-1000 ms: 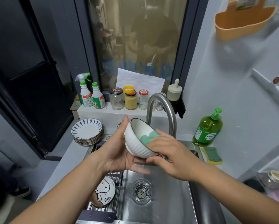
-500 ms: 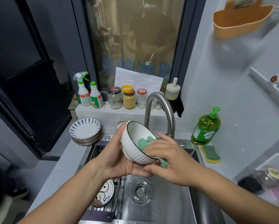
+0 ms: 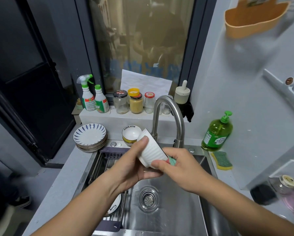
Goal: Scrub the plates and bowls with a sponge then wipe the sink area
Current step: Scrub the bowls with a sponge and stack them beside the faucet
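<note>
Holding a white ribbed bowl [image 3: 151,150] above the sink [image 3: 176,218], centre of frame, just in front of the faucet [image 3: 168,114]. Bowl is tipped so that its ribbed outer wall and foot face the camera; the inside is not visible

Left hand [image 3: 132,167]: grips the bowl from below, thumb laid up the outer wall near the rim, fingers curled under the foot

Right hand [image 3: 182,169]: pinches a green sponge [image 3: 172,161] between thumb and curled fingers and presses it against the bowl's lower wall beside the foot. Only a small corner of the sponge shows past the fingers

Sink: drain [image 3: 148,199] directly below the hands. A wire rack [image 3: 96,167] spans the basin's left part; a plate [image 3: 115,204] with a dark drawing lies on it, mostly hidden under the left forearm

Counter, left of centre: stack of blue-striped plates [image 3: 90,137]. Beside it a yellow-banded bowl [image 3: 131,134] printed DUCK STYLE; the held bowl overlaps it in the frame, contact cannot be told

Counter, right of centre: green soap bottle [image 3: 217,133] with pump; a yellow-and-green scouring pad [image 3: 222,160] lies flat just below it

Ledge under the window: two spray bottles [image 3: 93,97] at its left end, then a row of jars [image 3: 136,103]. Orange holder [image 3: 255,19] on the wall, upper right of frame
</note>
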